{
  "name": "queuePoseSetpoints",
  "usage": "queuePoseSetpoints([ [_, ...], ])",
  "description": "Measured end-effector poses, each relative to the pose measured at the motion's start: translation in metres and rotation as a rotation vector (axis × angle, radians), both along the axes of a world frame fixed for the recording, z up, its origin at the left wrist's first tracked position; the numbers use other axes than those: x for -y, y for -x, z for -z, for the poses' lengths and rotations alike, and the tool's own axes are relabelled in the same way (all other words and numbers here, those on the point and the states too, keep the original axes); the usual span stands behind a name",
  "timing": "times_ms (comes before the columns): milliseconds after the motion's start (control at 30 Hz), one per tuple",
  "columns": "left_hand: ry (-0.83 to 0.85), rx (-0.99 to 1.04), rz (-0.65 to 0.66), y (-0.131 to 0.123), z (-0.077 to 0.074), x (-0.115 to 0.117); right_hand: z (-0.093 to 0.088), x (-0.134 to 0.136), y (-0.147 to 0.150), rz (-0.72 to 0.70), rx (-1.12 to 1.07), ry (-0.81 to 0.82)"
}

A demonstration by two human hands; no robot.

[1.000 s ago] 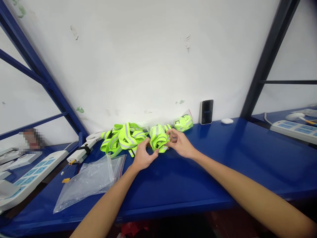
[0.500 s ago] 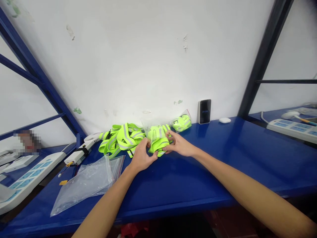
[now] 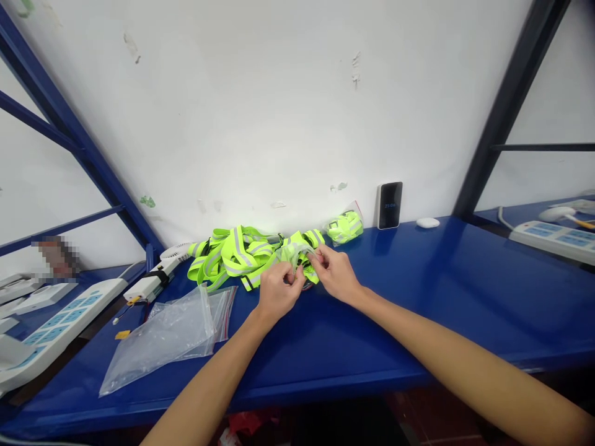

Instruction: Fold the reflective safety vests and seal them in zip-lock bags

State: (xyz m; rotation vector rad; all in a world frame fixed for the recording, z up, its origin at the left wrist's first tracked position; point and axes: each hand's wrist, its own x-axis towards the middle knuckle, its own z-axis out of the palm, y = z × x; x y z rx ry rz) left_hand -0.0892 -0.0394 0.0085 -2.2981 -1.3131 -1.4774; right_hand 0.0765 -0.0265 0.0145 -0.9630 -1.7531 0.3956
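My left hand [image 3: 280,286] and my right hand [image 3: 335,272] are side by side, fingers closed in a pinch on the edge of a clear plastic bag [image 3: 294,250]. Within and behind the bag shows a bundle of neon-yellow reflective straps [image 3: 310,238]; my fingers cover part of it. To the left, touching or close to the bundle, lies a loose heap of the same yellow straps [image 3: 239,251] with grey stripes. Behind my right hand, a bagged strap bundle [image 3: 344,227] rests against the wall. Flat clear zip bags [image 3: 162,344] lie left of my left forearm.
A white device with a black strap [image 3: 151,282] and loose wires lies at the left, near a power strip [image 3: 65,328]. A small screen [image 3: 390,205] and a white oval case [image 3: 427,223] stand at the back right of the blue table [image 3: 441,297].
The clear bag, which stood up behind the strap bundle, is now drawn down toward me across it. Both hands have shifted from the bundle's sides to the bag's edge.
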Motion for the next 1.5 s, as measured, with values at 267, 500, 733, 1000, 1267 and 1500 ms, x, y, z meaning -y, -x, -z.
queuePoseSetpoints([
  [267,-0.050,-0.007,0.028,0.017,-0.003,-0.003,-0.009,0.005,-0.007,-0.257,-0.031,0.120],
  [500,-0.187,-0.109,0.140,0.012,-0.002,0.000,-0.004,0.000,-0.002,-0.036,-0.028,0.088],
  [733,-0.372,-0.361,0.256,0.000,-0.003,0.007,-0.002,0.004,0.004,0.012,-0.032,0.043],
  [1000,-0.465,-0.340,0.323,0.015,-0.015,0.011,0.003,-0.007,0.007,-0.184,-0.478,0.403],
  [1267,-0.272,0.253,0.111,0.032,-0.034,0.010,-0.003,-0.003,-0.002,-0.667,-0.571,0.765],
  [1500,0.399,0.041,0.227,0.025,-0.051,0.010,-0.001,0.002,0.012,-0.685,-0.701,0.867],
])
